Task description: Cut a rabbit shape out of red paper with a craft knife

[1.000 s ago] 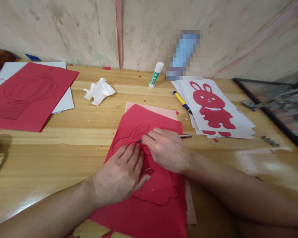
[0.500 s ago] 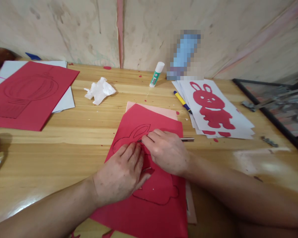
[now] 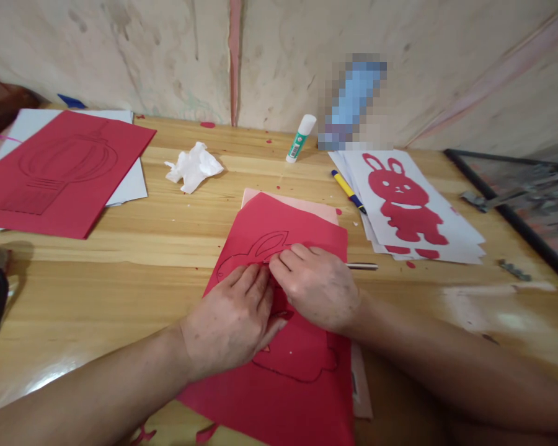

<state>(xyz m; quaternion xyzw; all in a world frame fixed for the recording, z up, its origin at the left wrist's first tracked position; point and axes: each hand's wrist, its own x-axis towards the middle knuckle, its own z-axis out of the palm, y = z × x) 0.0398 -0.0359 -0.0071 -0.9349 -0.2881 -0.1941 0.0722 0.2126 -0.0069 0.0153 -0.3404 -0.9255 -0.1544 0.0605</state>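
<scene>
A red sheet of paper point(image 3: 302, 396) with a rabbit outline drawn in dark line lies in front of me, over a paler pink sheet point(image 3: 328, 212). My left hand point(image 3: 235, 316) rests flat on the red sheet, fingers stretched out and holding nothing. Close beside its fingertips, my right hand point(image 3: 318, 285) is closed around a slim silver craft knife point(image 3: 363, 266), whose handle sticks out to the right. Its tip is hidden behind my fingers. Near my left thumb, a small cut opening shows in the paper.
Further back are a crumpled tissue point(image 3: 194, 167), a glue stick point(image 3: 301, 139) and a yellow-blue pen point(image 3: 348, 192). White sheets carrying a red paper rabbit point(image 3: 404, 198) lie right; a red sheet with a lantern drawing point(image 3: 69, 179) lies left. A black-framed object point(image 3: 516, 223) stands far right.
The whole view has shifted slightly, so things sit a little further right. My right hand has moved slightly with the knife, whose tip has gone out of sight.
</scene>
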